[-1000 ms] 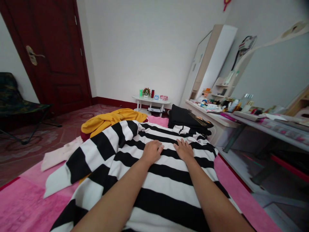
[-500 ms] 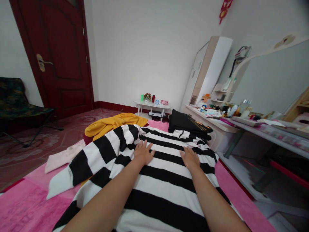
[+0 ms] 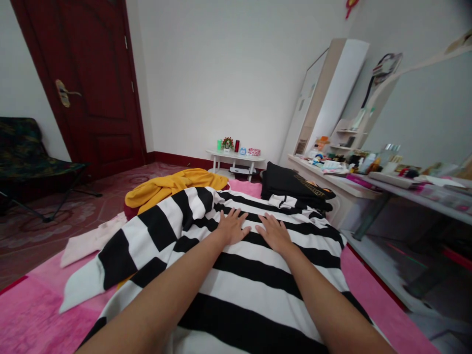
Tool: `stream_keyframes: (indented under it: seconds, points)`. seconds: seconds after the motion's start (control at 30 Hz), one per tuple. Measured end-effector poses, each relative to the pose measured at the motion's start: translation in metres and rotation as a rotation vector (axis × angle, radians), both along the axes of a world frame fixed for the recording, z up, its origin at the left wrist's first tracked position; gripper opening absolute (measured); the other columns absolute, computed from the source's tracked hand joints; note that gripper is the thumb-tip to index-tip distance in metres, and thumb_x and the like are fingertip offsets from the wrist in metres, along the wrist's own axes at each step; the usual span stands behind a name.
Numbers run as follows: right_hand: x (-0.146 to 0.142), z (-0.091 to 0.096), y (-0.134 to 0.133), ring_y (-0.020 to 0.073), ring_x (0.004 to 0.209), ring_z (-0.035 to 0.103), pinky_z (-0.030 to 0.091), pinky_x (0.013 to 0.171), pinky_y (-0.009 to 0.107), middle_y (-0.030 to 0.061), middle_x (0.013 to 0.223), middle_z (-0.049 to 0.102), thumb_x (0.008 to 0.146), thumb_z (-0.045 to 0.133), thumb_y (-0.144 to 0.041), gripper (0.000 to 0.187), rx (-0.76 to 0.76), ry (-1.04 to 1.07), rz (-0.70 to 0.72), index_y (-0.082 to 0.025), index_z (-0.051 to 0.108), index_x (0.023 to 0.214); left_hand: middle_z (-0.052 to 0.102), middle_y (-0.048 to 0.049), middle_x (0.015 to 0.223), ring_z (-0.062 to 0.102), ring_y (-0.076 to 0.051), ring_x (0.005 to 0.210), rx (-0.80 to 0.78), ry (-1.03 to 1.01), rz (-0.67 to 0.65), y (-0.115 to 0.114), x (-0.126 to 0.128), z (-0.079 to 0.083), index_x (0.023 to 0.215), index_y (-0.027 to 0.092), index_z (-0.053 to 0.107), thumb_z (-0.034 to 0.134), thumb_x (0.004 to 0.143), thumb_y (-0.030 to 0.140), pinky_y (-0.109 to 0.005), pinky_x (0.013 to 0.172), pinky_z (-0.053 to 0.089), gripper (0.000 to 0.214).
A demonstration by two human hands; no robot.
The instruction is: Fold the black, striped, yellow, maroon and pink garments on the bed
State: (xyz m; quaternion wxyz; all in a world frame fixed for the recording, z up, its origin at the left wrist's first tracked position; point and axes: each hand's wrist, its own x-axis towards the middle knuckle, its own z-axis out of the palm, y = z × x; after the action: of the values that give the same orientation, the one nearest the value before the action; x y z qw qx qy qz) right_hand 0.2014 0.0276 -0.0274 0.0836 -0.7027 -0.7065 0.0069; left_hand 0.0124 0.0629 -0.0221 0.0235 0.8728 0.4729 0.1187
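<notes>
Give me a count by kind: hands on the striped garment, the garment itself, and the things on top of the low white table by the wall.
Hands: 2 (left hand, right hand)
Striped garment: 1
Green cylinder: 1
Plant with red bits: 1
Red cylinder: 1
Blue item: 1
Pink-and-white box: 1
Total: 8

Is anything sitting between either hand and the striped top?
Nothing visible is. The left hand and right hand both lie flat on the striped top. The yellow garment is off to the left by its sleeve, and the black folded clothes sit past its far edge.
</notes>
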Motion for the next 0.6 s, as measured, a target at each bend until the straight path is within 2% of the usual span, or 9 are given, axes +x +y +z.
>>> stream_keyframes:
  seconds: [0.13,0.27,0.37,0.6]
  points:
    - [0.008,0.001,0.026,0.0273,0.141,0.011,0.011,0.108,0.058,0.0024,0.155,0.016,0.091,0.018,-0.062,0.062,-0.063,-0.021,-0.045,-0.033,0.025,0.145,0.025,-0.0084,0.152,0.018,-0.037,0.138,-0.001,0.01,0.074,0.025,0.014,-0.002,0.143,0.03,0.033,0.022,0.087,0.065,-0.069,0.103,0.011,0.067]
    - [0.011,0.001,0.053,0.0279,0.141,0.01,0.011,0.107,0.059,0.0017,0.156,0.013,0.088,0.015,-0.066,0.067,-0.12,-0.029,-0.099,-0.033,0.023,0.146,0.022,-0.0073,0.153,0.015,-0.039,0.139,-0.047,0.034,0.146,0.05,0.033,-0.005,0.143,0.033,0.032,0.017,0.084,0.07,-0.07,0.103,0.006,0.071]
    - [0.018,0.001,0.071,0.0286,0.141,0.011,0.01,0.107,0.061,0.0019,0.156,0.014,0.088,0.014,-0.066,0.068,-0.1,-0.02,-0.136,-0.032,0.024,0.145,0.021,-0.0071,0.154,0.014,-0.039,0.139,-0.063,0.04,0.18,0.068,0.04,-0.007,0.143,0.034,0.032,0.016,0.082,0.073,-0.07,0.102,0.007,0.074]
    - [0.041,-0.004,0.095,0.0278,0.135,0.025,0.017,0.107,0.055,0.0039,0.151,0.027,0.09,0.014,-0.06,0.064,-0.052,-0.034,-0.177,-0.028,0.027,0.144,0.024,-0.0075,0.153,0.017,-0.033,0.139,-0.03,0.01,0.259,0.094,0.035,-0.01,0.143,0.027,0.034,0.019,0.086,0.066,-0.055,0.109,0.014,0.071]
